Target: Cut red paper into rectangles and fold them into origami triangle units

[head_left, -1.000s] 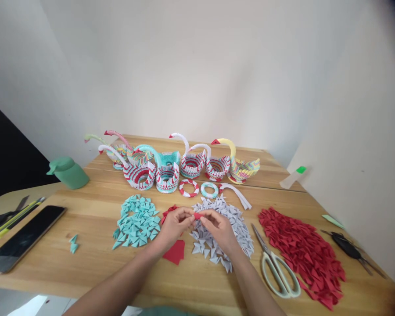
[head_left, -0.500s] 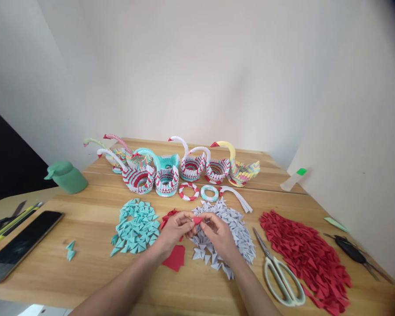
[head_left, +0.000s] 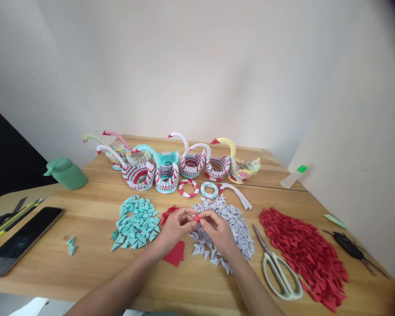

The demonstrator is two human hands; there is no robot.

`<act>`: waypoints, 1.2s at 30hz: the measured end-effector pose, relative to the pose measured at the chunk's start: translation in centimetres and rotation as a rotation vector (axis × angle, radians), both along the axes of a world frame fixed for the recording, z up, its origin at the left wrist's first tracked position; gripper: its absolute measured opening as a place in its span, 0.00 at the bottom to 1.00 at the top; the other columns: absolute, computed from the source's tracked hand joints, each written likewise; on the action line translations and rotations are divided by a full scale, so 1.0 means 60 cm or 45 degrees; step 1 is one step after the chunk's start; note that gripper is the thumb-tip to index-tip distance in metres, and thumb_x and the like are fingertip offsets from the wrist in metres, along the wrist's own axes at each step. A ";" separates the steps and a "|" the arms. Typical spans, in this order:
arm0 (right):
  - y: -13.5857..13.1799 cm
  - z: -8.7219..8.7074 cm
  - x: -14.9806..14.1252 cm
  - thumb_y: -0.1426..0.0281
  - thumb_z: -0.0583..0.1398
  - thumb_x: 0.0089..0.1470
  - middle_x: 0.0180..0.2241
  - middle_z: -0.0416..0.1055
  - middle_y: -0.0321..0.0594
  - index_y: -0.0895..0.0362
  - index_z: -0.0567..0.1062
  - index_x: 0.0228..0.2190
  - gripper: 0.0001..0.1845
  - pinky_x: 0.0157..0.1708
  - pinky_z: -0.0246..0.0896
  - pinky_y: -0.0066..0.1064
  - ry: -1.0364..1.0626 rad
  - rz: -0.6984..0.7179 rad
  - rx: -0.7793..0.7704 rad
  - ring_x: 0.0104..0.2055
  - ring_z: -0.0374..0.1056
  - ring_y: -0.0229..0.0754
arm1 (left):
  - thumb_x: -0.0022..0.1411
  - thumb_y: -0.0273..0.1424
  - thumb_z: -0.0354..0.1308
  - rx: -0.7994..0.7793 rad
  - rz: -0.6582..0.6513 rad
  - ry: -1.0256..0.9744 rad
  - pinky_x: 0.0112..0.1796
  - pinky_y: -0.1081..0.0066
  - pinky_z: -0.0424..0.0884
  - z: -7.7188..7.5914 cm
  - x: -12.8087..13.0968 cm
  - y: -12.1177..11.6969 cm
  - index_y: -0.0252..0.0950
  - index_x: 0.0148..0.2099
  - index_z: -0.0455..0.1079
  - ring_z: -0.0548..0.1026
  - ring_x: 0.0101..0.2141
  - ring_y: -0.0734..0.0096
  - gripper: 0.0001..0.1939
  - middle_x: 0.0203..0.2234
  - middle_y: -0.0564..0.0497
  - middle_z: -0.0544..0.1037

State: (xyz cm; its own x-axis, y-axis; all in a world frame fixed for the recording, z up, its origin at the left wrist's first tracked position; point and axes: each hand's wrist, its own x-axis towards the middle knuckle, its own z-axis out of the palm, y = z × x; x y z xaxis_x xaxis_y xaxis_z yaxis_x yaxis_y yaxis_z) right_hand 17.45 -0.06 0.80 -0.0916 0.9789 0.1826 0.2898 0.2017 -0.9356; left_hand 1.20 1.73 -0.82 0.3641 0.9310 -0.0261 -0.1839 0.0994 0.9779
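hands (head_left: 177, 226) (head_left: 218, 229) pinch a red paper piece (head_left: 196, 217); its direction and long axis unclear.

Tabletop (head_left: 88, 274): swans (head_left: 130, 176) at back, rings (head_left: 181, 188) just before them. Nearer, left to right: left pile (head_left: 141, 224), middle pile (head_left: 240, 232), scissors (head_left: 271, 253), right pile (head_left: 303, 254). Phone (head_left: 24, 239) left of left pile, jug (head_left: 70, 175) behind it. Right hand (head_left: 220, 229) over middle pile, left hand (head_left: 177, 224) between that and left pile, piece (head_left: 196, 217) between both.

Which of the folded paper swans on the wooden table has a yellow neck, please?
The rightmost folded paper swan: its neck is yellow, while the other swans have white, turquoise, pink or pale green necks.
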 end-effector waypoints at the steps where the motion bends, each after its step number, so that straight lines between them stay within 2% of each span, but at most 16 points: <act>1: 0.000 0.000 0.000 0.67 0.58 0.52 0.31 0.74 0.38 0.55 0.74 0.31 0.06 0.34 0.64 0.30 0.000 0.000 0.000 0.32 0.70 0.41 | 0.51 0.39 0.64 0.058 0.024 0.061 0.29 0.74 0.66 -0.001 0.001 -0.001 0.31 0.44 0.67 0.70 0.25 0.74 0.22 0.24 0.52 0.73; 5: 0.000 -0.001 -0.001 0.68 0.57 0.52 0.31 0.74 0.38 0.55 0.74 0.31 0.06 0.34 0.64 0.30 -0.045 -0.007 0.020 0.32 0.69 0.41 | 0.57 0.32 0.59 0.350 0.156 0.397 0.35 0.70 0.68 0.005 -0.001 -0.009 0.35 0.49 0.68 0.73 0.31 0.69 0.17 0.29 0.49 0.76; 9: 0.001 -0.005 -0.001 0.71 0.56 0.52 0.31 0.74 0.38 0.55 0.74 0.31 0.06 0.35 0.64 0.30 -0.099 0.005 0.064 0.33 0.70 0.41 | 0.54 0.28 0.61 0.645 0.292 0.568 0.45 0.67 0.65 0.014 -0.005 -0.012 0.39 0.42 0.73 0.72 0.42 0.62 0.11 0.40 0.47 0.76; 15: -0.001 -0.004 -0.002 0.71 0.56 0.53 0.33 0.74 0.38 0.55 0.74 0.33 0.06 0.36 0.64 0.31 -0.106 0.007 0.070 0.34 0.70 0.41 | 0.57 0.29 0.59 0.666 0.243 0.522 0.44 0.67 0.66 0.007 -0.007 -0.005 0.37 0.34 0.74 0.74 0.41 0.63 0.03 0.37 0.46 0.79; 21: -0.004 0.004 -0.001 0.69 0.56 0.55 0.35 0.75 0.40 0.55 0.75 0.35 0.08 0.37 0.65 0.32 -0.088 0.015 0.044 0.36 0.71 0.42 | 0.59 0.30 0.57 0.575 0.208 0.462 0.41 0.70 0.68 0.004 -0.007 -0.004 0.35 0.32 0.74 0.76 0.37 0.65 0.06 0.34 0.47 0.80; 25: -0.004 0.003 -0.002 0.69 0.56 0.54 0.35 0.75 0.39 0.55 0.75 0.36 0.08 0.38 0.65 0.31 -0.099 0.016 0.044 0.36 0.71 0.42 | 0.59 0.28 0.56 0.589 0.240 0.481 0.40 0.71 0.69 0.004 -0.005 -0.005 0.34 0.32 0.73 0.76 0.36 0.66 0.06 0.33 0.47 0.80; 31: -0.003 0.000 -0.005 0.72 0.57 0.52 0.36 0.73 0.38 0.55 0.74 0.37 0.09 0.37 0.64 0.30 -0.136 0.070 0.038 0.36 0.69 0.41 | 0.59 0.25 0.56 0.812 0.272 0.559 0.41 0.70 0.69 0.009 -0.004 -0.011 0.35 0.33 0.73 0.76 0.37 0.68 0.05 0.34 0.49 0.79; 36: -0.004 -0.007 -0.010 0.74 0.56 0.51 0.32 0.73 0.36 0.55 0.72 0.34 0.08 0.34 0.63 0.29 -0.097 -0.013 0.028 0.33 0.69 0.40 | 0.60 0.23 0.55 1.115 0.303 0.695 0.41 0.69 0.70 0.011 0.001 -0.019 0.35 0.34 0.73 0.76 0.38 0.68 0.06 0.36 0.47 0.79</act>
State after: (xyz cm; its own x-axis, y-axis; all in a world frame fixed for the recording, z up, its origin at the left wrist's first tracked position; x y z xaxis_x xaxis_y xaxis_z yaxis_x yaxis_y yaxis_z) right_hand 16.88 -0.32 0.37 -0.0961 0.9756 0.1972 0.3619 0.2188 -0.9062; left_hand 1.27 0.61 -0.18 0.3114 0.7497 0.5839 0.3797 -0.6614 0.6468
